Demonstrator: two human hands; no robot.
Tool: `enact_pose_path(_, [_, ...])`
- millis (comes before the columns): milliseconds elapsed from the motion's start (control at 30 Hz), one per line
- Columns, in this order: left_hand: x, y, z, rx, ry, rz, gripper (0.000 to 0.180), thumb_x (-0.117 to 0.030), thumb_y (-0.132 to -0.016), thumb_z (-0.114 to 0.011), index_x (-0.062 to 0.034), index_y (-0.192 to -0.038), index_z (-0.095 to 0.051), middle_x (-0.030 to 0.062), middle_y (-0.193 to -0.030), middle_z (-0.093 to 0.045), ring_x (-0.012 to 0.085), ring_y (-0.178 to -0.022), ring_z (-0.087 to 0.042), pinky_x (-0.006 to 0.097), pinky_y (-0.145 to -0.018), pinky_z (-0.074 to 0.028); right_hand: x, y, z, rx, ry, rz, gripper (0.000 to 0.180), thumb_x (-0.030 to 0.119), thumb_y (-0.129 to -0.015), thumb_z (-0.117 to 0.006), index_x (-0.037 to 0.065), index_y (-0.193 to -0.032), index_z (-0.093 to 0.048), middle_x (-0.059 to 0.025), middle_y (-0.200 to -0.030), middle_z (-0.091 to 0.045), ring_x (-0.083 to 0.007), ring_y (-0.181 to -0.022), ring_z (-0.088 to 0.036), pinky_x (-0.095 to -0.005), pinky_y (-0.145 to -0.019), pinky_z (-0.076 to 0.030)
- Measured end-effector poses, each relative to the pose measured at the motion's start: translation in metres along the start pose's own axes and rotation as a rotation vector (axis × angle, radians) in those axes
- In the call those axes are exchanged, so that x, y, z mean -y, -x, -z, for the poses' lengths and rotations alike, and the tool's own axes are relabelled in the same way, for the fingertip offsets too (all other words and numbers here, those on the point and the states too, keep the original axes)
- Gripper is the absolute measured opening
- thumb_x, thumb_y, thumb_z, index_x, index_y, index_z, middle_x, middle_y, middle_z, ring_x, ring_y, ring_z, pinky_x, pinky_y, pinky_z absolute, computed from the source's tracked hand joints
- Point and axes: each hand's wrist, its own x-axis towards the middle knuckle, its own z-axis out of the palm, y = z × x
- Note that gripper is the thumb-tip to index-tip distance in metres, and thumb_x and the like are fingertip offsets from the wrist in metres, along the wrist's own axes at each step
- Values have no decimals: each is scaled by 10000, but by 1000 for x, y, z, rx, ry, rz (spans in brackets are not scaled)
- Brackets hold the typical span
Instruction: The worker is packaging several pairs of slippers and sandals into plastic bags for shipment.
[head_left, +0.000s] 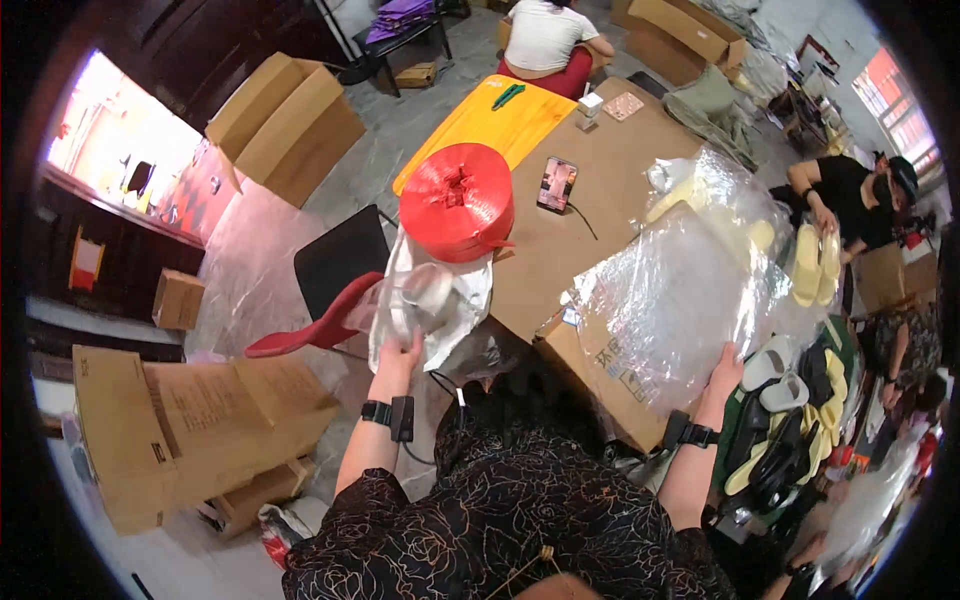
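Observation:
My left hand (405, 352) is closed round a whitish, see-through round thing (425, 290), smeared by motion, so its kind is unclear. Beneath it a white sack (470, 288) drapes off the table edge. On my right, my right hand (726, 372) grips the edge of a large clear plastic bag (660, 310). This bag spreads over an open cardboard box (590, 372) in front of me, and its far end lies on the table. Pale yellow items show through the film there. A big roll of red plastic twine (455, 205) sits on the table beyond my left hand.
A phone (557, 184) with a cable and a green cutter (508, 96) lie on the table (540, 270). A red and black chair (340, 265) stands left. Several cartons (200, 410) are on the floor. At right, a co-worker (850, 195) holds yellow slippers (815, 265); more footwear (785, 410) lies nearby.

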Motion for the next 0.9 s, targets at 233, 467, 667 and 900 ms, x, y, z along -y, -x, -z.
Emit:
enact_pose_path(233, [-187, -21, -19, 343, 466, 773, 725, -592, -938, -456, 10, -1339, -502, 144, -1280, -581, 243, -1197, -525, 346, -1027, -372, 31, 11, 18, -133, 236, 9, 359, 251, -924, -601, -76, -1072, -612, -100, -892, -659, -169, -782, -554, -336, -730, -467])
enact_pose_path(467, [-138, -64, -6, 1052, -808, 260, 748, -689, -860, -449, 14, -914, -698, 206, -827, -684, 364, -790, -666, 441, -821, -497, 59, 21, 20, -118, 125, 116, 283, 195, -861, -677, -62, -964, -620, -55, -749, -612, -111, -700, -530, -289, -633, -435])
enact_pose_path(667, [-363, -55, -79, 655, -172, -568, 448, -338, -847, -675, 16, -1116, -628, 193, -1049, -663, 331, -973, -635, 407, -862, -491, 49, 38, 40, -94, -50, -193, 328, 186, -860, -685, 9, -1135, -662, -46, -964, -675, -148, -850, -599, -303, -759, -485])
enact_pose_path(900, [-508, 50, -172, 968, -105, -1340, 588, -355, -829, -693, -33, -1291, -523, 259, -1432, -398, 461, -1320, -351, 492, -1089, -309, 30, 106, 114, -162, -81, -286, 697, 391, -886, -673, -24, -1388, -427, -145, -1277, -575, -219, -1132, -558, -323, -931, -456])
